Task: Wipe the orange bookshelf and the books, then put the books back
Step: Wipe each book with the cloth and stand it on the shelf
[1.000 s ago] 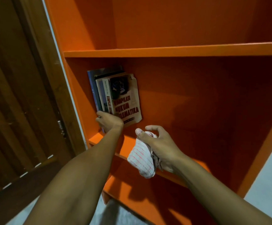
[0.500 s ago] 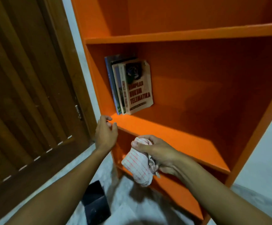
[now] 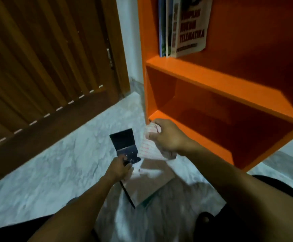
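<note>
Above our grips, the orange wooden bookshelf [image 3: 212, 75] held upright paperback books [image 3: 180, 27]. Our right hand [image 3: 166, 137] clutched a white red-striped cloth [image 3: 148, 147]; our left hand [image 3: 118, 169] gripped a dark small book [image 3: 124, 145] atop a pale larger book [image 3: 147, 180] on the marble floor [image 3: 54, 163], beside a brown door [image 3: 46, 58].

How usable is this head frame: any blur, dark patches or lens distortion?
Head view: motion blur smears the floor and the books by the left hand; the bookshelf edges bow from the wide lens; its lower compartment and the arms lie in shadow; the standing books title stays legible.
</note>
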{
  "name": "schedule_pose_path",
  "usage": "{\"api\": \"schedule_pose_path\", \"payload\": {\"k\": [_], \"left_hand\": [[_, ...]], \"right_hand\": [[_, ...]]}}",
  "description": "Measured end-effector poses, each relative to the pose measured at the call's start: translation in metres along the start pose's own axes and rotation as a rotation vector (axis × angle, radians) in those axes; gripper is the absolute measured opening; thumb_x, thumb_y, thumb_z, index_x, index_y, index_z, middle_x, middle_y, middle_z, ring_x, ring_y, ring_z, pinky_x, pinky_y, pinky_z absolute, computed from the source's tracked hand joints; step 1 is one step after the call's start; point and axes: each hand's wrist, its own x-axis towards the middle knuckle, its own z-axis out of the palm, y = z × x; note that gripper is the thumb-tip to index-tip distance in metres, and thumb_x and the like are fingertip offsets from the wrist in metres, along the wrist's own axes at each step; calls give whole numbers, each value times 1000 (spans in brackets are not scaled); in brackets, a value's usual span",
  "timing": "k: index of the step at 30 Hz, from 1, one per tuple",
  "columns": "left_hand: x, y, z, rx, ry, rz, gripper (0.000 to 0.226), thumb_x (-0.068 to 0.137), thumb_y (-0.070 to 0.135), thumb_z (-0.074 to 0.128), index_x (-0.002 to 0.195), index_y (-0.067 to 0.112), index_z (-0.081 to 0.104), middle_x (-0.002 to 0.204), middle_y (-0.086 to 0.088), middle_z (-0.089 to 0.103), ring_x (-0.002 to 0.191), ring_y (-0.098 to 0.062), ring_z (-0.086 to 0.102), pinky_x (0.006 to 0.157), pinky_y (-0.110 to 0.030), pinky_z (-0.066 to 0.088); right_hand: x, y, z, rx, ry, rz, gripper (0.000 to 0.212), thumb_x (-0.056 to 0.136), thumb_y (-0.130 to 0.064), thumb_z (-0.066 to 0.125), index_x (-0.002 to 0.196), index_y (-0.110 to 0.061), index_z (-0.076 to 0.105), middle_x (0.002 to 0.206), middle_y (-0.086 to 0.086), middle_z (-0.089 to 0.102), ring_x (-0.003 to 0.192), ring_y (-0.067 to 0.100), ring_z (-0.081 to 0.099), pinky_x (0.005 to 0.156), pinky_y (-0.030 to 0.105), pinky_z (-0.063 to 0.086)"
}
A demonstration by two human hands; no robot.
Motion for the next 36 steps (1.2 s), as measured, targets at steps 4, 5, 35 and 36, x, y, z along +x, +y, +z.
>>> {"api": "schedule_pose_path", "payload": {"k": [4, 5, 35, 36], "left_hand": [[-7, -46, 48, 109, -147, -145, 55, 90, 35, 68, 136, 13, 47, 130, -16, 54, 115, -34, 58, 93, -39, 51], [-7, -52, 55, 125, -158, -177, 63, 88, 37, 68, 141, 16, 42, 134, -15, 50, 120, -35, 55, 98, -42, 50], [-14, -49, 64, 282, -213, -164, 60, 77, 58, 73, 119, 21, 52, 121, -6, 62, 111, -27, 56, 91, -39, 47], [-13, -48, 61, 242, -214, -134, 53, 82, 54, 70, 118, 19, 54, 122, -8, 64, 110, -27, 58, 92, -40, 49]], "right_hand": [[9, 6, 10, -134, -4, -11, 14, 95, -23, 66, 97, -26, 53, 91, -4, 59, 84, 17, 55, 58, 24, 36], [11, 8, 11, -142, -6, -8, 13, 95, -22, 67, 98, -26, 54, 95, -2, 61, 85, 17, 56, 58, 25, 37], [0, 12, 0, -119, -2, 16, 14, 93, -17, 67, 105, -11, 63, 101, 6, 68, 95, 24, 63, 82, 41, 51], [-2, 12, -1, -119, -1, 14, 14, 93, -17, 67, 104, -11, 63, 100, 7, 68, 95, 24, 63, 82, 41, 51]]}}
